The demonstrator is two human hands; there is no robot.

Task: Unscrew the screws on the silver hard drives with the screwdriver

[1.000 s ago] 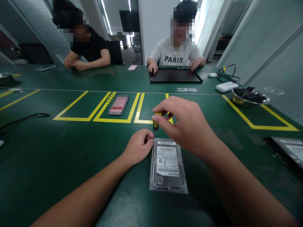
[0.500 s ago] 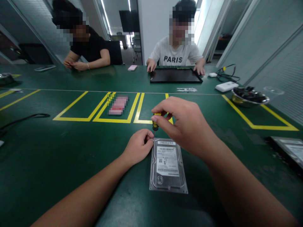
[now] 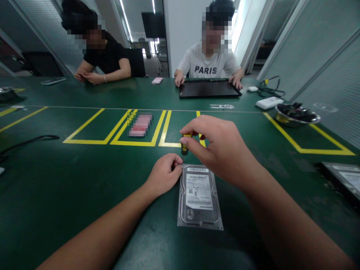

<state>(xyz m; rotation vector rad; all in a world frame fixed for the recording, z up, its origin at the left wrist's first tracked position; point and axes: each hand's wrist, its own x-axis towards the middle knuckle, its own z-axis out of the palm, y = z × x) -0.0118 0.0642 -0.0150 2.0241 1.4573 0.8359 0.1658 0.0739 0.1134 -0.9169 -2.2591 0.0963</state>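
A silver hard drive (image 3: 199, 195) with a white label lies flat on the green table. My right hand (image 3: 216, 146) pinches the handle of a small yellow-and-black screwdriver (image 3: 184, 150) between thumb and fingers. Its thin shaft points down at the drive's far left corner; the tip is too small to make out. Curled fingers of my left hand (image 3: 165, 173) grip the drive at that same corner, close beside the shaft. What lies under those fingertips is hidden.
Across the table, one person rests both hands on a flat black panel (image 3: 209, 89); another sits at left. A metal bowl of dark parts (image 3: 296, 114), a white device (image 3: 269, 102) and another drive (image 3: 344, 178) are at right. Yellow tape (image 3: 132, 142) marks the table.
My hands, the screwdriver and the drive look almost unchanged. Across the table, the black panel and the person's hands on it have shifted slightly.
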